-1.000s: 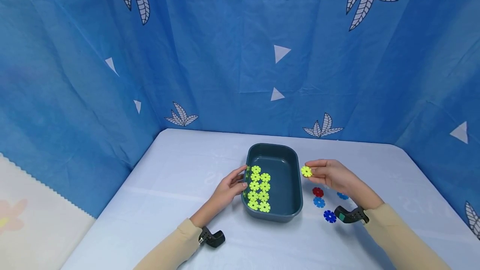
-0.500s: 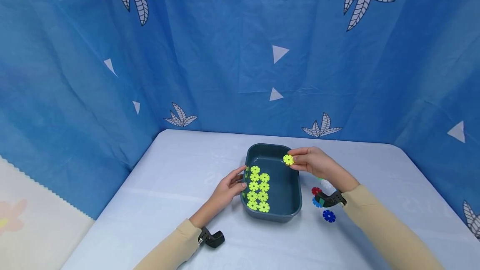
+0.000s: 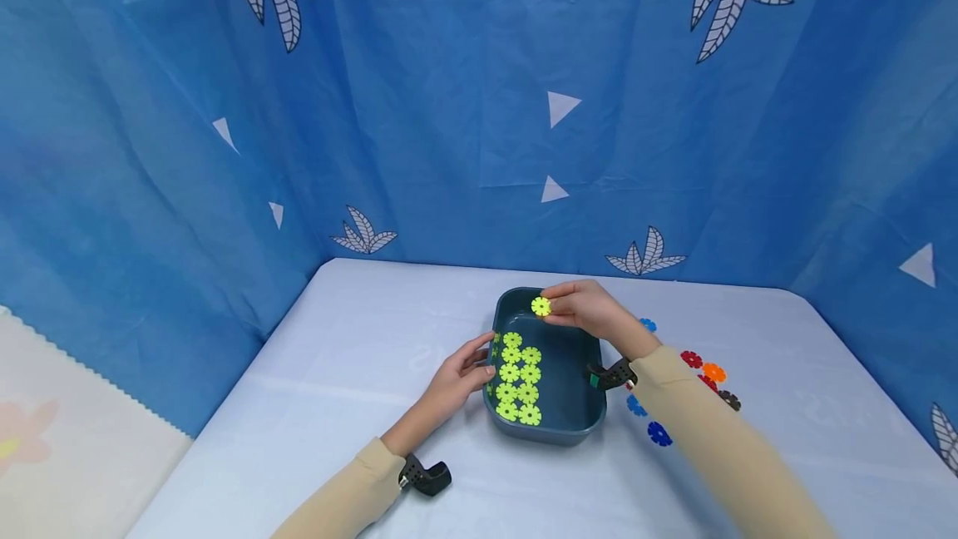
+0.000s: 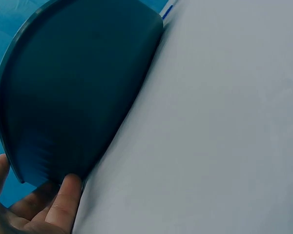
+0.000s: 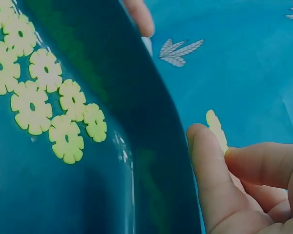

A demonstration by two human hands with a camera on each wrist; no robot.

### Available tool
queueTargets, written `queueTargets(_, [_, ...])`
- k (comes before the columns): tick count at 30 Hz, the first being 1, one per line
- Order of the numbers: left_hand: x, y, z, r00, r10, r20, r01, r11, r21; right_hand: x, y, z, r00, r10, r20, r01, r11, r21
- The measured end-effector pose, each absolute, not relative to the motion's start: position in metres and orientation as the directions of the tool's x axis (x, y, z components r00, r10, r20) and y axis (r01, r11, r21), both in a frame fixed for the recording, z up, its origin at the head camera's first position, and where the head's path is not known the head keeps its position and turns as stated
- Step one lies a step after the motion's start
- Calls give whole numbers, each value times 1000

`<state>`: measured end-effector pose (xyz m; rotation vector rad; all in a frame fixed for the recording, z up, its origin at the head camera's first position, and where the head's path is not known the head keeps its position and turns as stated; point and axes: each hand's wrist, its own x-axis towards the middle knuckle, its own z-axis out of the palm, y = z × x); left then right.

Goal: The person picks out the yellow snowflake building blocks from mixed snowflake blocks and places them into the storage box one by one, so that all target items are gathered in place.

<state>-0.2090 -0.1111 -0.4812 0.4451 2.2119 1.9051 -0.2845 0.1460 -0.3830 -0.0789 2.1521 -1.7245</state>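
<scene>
A dark teal plastic bin [image 3: 565, 373] stands on the table, with several yellow-green notched discs [image 3: 529, 373] laid in rows along its left side. My left hand [image 3: 458, 373] rests at the bin's left wall, fingers spread and fairly straight; the left wrist view shows its fingertips [image 4: 71, 183] against the outside. Over the far end of the bin, my right hand [image 3: 591, 309] pinches one yellow snowflake disc [image 3: 540, 306] between thumb and fingers. That disc appears nearly edge-on in the right wrist view, with its lower part hidden by the fingertips.
Right of the bin lie loose discs: dark blue [image 3: 659, 433], light blue [image 3: 636, 405], red [image 3: 691, 358], orange [image 3: 714, 372] and brown [image 3: 729, 400]. The right sleeve [image 3: 711, 431] covers part of that area. A blue patterned curtain [image 3: 449, 106] hangs behind the white-covered table [image 3: 359, 331].
My right hand has carried the yellow snowflake disc leftward and away from me, from right of the bin to over its far end. The left hand and bin have stayed put.
</scene>
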Motion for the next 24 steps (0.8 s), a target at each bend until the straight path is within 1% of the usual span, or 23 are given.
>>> queueTargets(5, [-209, -111, -480, -936, 347, 51, 103, 132, 986, -292, 134, -392, -930, -257, -264, 167, 344, -924])
queueTargets(9, [-208, -111, -479, -935, 350, 50, 101, 131, 986, -297, 126, -401, -940, -210, -271, 159, 433, -887])
queueTargets(15, [-207, -111, -479, -934, 353, 48, 100, 132, 986, -295, 117, -405, -944, -163, -288, 154, 553, -819])
queueTargets(19, [-208, -111, -480, -935, 352, 48, 100, 130, 987, -294, 114, -404, -944, -154, -292, 126, 649, -750])
queueTargets(24, [-209, -111, -481, -935, 351, 52, 102, 126, 987, -294, 110, -407, -956, -147, -254, 49, 775, -631])
